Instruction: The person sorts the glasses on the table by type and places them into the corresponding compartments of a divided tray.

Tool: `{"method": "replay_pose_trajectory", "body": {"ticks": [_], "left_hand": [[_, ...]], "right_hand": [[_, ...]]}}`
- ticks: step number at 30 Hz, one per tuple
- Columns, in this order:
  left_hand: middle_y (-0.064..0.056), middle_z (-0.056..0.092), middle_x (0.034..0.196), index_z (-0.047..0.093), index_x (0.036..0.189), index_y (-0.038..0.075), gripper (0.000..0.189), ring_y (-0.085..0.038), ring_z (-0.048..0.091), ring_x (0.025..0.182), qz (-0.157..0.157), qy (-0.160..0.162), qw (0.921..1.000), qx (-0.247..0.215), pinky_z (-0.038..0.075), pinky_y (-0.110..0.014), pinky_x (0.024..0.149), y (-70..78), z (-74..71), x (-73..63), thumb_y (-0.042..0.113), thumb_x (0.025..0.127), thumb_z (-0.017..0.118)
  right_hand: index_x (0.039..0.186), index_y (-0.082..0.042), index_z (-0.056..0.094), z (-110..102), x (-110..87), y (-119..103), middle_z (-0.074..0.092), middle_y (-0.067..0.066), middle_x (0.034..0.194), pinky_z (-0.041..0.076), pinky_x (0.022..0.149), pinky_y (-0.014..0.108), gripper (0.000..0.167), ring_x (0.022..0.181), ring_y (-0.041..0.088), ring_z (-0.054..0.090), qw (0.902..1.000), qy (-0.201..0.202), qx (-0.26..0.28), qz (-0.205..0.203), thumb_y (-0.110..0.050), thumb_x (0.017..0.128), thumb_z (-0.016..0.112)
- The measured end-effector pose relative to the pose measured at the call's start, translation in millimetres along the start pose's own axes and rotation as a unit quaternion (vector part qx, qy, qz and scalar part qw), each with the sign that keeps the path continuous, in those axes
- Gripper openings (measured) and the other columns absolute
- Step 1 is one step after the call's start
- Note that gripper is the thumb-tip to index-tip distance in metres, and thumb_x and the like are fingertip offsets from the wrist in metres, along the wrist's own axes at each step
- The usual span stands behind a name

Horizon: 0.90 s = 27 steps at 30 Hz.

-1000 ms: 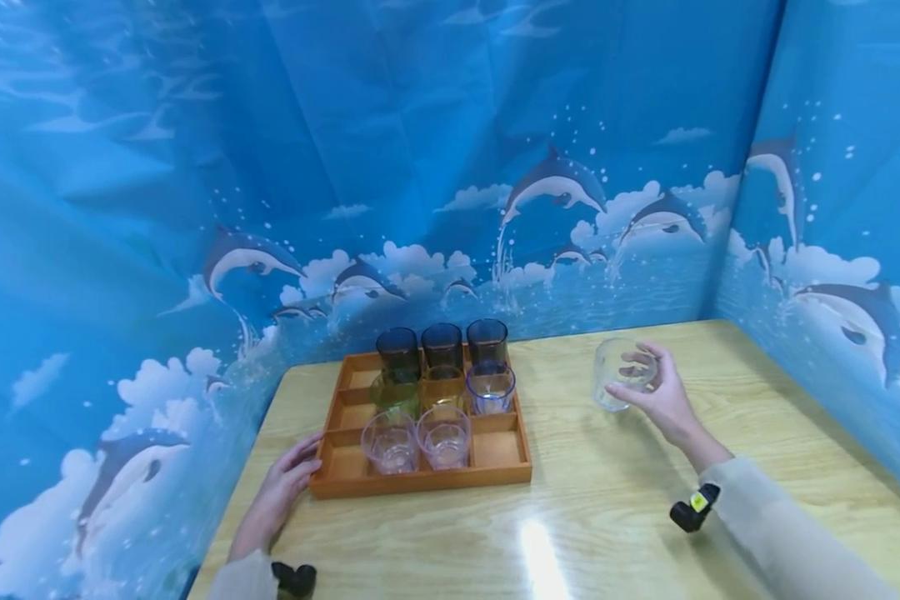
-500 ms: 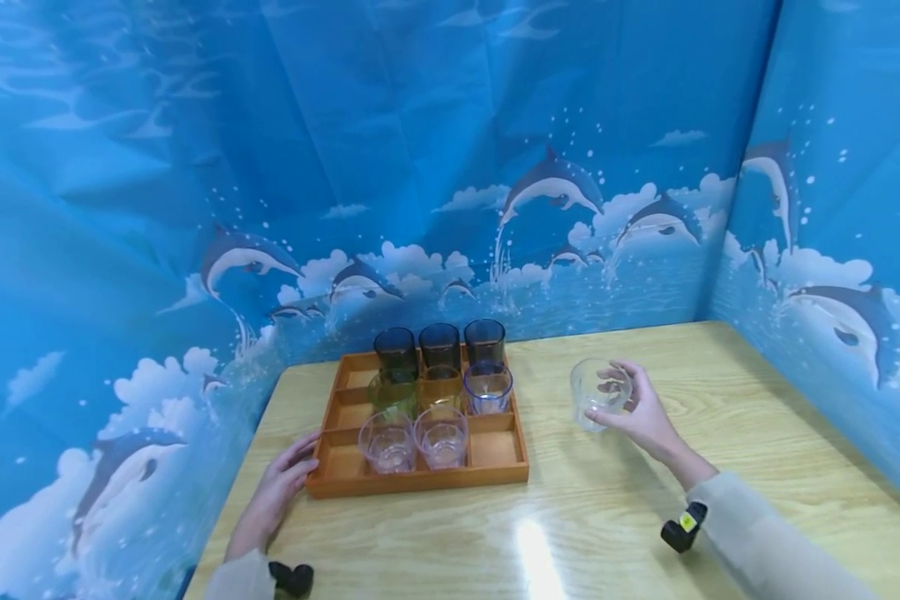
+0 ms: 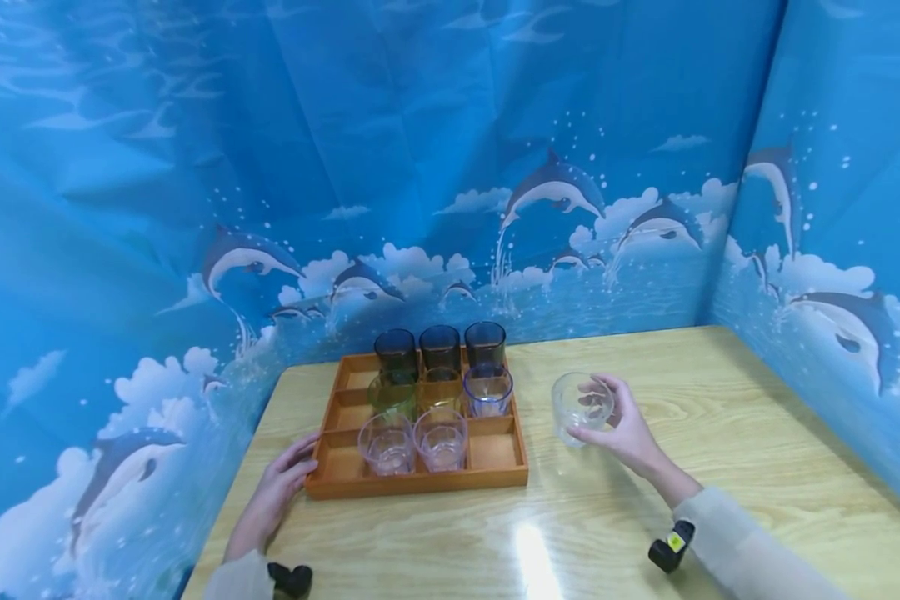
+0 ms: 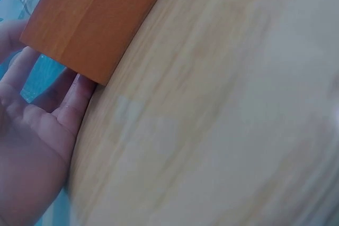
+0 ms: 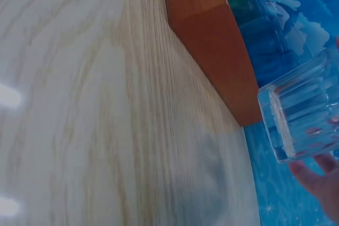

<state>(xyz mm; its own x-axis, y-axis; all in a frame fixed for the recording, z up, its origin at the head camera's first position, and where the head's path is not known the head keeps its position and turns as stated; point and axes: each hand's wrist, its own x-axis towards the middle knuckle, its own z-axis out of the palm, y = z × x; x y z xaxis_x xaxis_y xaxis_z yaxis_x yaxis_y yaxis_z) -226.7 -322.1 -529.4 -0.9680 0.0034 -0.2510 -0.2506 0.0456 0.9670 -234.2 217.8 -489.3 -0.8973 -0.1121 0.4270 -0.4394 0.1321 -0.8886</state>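
My right hand (image 3: 627, 433) grips a clear ribbed glass (image 3: 572, 407), raised over the table to the right of the wooden tray (image 3: 420, 483). In the right wrist view, the base of the clear glass (image 5: 278, 123) faces the tray's corner, with fingertips (image 5: 304, 173) along its side. My left hand (image 3: 276, 487) touches the tray's left side with extended fingers. Two pinkish clear glasses (image 3: 441, 446) stand in the tray's front row, whose right compartment is bare. Green (image 3: 392, 396), amber (image 3: 440, 392) and blue-rimmed (image 3: 488, 396) glasses fill much of the middle row.
Three dark glasses (image 3: 440, 346) stand in the back row of the tray. The front-left compartment (image 3: 342, 458) is bare too. Behind the light wood table (image 3: 420, 542) hangs a blue curtain (image 3: 420, 167) printed with dolphins, and it also runs along both sides.
My right hand has carried the clear glass left and nearer to me, toward the tray, and the glass has tilted a little. The left hand and the tray stay put.
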Motion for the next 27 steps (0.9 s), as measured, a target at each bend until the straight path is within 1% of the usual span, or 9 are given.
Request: {"method": "replay_pose_trajectory", "body": {"ticks": [4,7,10,17,19,22,24,27], "left_hand": [[-0.010,0.028,0.147,0.033,0.144,0.013,0.062,-0.024,0.026,0.132,-0.002,0.000,1.0000,0.000,0.023,-0.044,0.107,1.1,0.4,-0.7,0.021,0.089,0.059],[-0.011,0.026,0.148,0.033,0.145,0.014,0.062,-0.026,0.024,0.133,-0.002,-0.004,1.0000,0.001,0.021,-0.047,0.107,2.3,0.5,0.1,0.022,0.089,0.059],[-0.011,0.025,0.149,0.033,0.145,0.014,0.061,-0.027,0.023,0.134,-0.003,-0.004,1.0000,0.002,0.020,-0.049,0.108,2.8,0.1,1.1,0.023,0.090,0.058],[-0.010,0.027,0.148,0.034,0.144,0.014,0.061,-0.026,0.023,0.133,0.000,-0.002,1.0000,-0.001,0.020,-0.047,0.107,1.4,-1.1,1.1,0.021,0.089,0.059],[-0.010,0.026,0.148,0.034,0.144,0.013,0.061,-0.026,0.023,0.133,0.001,-0.003,1.0000,-0.001,0.020,-0.047,0.108,1.1,-1.2,0.8,0.021,0.089,0.059],[-0.010,0.026,0.148,0.034,0.144,0.013,0.061,-0.026,0.022,0.134,0.001,-0.002,1.0000,-0.002,0.019,-0.048,0.108,0.5,-1.1,0.6,0.021,0.089,0.059],[-0.011,0.026,0.148,0.034,0.144,0.014,0.061,-0.026,0.022,0.134,-0.001,-0.002,1.0000,-0.002,0.019,-0.049,0.108,0.5,-1.1,0.5,0.021,0.089,0.059],[-0.011,0.026,0.148,0.033,0.144,0.014,0.061,-0.027,0.023,0.134,-0.003,0.000,1.0000,-0.001,0.019,-0.049,0.108,0.7,-1.0,0.5,0.022,0.089,0.059]], "right_hand": [[0.136,0.001,0.028,9.3,-1.0,-4.6,0.046,0.029,0.123,0.048,0.086,0.032,0.086,0.107,0.035,0.049,0.9998,-0.011,0.015,-0.007,0.009,0.066,0.077],[0.135,0.002,0.028,15.7,-1.0,-8.8,0.045,0.031,0.123,0.048,0.086,0.033,0.084,0.106,0.037,0.050,0.9995,-0.019,0.023,-0.011,0.010,0.066,0.077],[0.135,0.003,0.029,22.4,-0.1,-13.4,0.046,0.031,0.122,0.048,0.085,0.034,0.084,0.105,0.038,0.050,0.9990,-0.025,0.030,-0.021,0.011,0.066,0.076],[0.135,0.004,0.028,38.5,2.8,-17.8,0.047,0.028,0.122,0.048,0.085,0.036,0.084,0.106,0.040,0.049,0.9974,-0.036,0.043,-0.045,0.013,0.066,0.076],[0.135,0.004,0.028,42.6,3.0,-18.2,0.048,0.027,0.123,0.047,0.087,0.035,0.085,0.108,0.042,0.048,0.9975,-0.038,0.045,-0.040,0.012,0.066,0.076],[0.135,0.003,0.028,48.2,3.0,-21.0,0.047,0.026,0.125,0.044,0.092,0.036,0.085,0.112,0.041,0.046,0.9980,-0.043,0.041,-0.023,0.010,0.066,0.077],[0.135,0.004,0.029,52.1,3.1,-26.2,0.047,0.026,0.125,0.042,0.095,0.039,0.086,0.114,0.041,0.045,0.9983,-0.047,0.030,-0.016,0.009,0.065,0.078],[0.134,0.006,0.030,58.7,3.2,-37.3,0.047,0.028,0.124,0.038,0.097,0.047,0.086,0.115,0.043,0.044,0.9983,-0.054,0.011,-0.017,0.008,0.063,0.079]]}}
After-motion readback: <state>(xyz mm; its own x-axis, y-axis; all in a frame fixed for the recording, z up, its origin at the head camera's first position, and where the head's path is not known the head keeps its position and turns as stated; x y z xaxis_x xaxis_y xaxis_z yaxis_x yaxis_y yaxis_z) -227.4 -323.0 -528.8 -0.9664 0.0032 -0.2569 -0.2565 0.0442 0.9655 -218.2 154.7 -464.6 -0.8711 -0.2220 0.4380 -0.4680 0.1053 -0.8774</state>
